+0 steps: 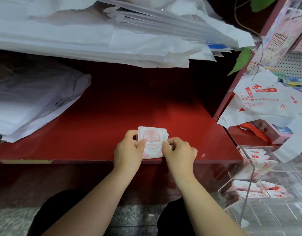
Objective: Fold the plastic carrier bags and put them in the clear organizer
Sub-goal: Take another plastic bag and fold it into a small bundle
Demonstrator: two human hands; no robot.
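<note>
You hold the folded bag point(152, 136) flat on the red shelf point(112, 116) between both hands. Your left hand point(128, 151) curls over its left edge with the thumb pressing the print, and your right hand point(179, 153) pinches its right edge, evidently so the layers cannot spring open. The clear organizer point(253, 169) stands just right of your right hand, with folded packets point(266, 188) inside, so the transfer should be short.
</note>
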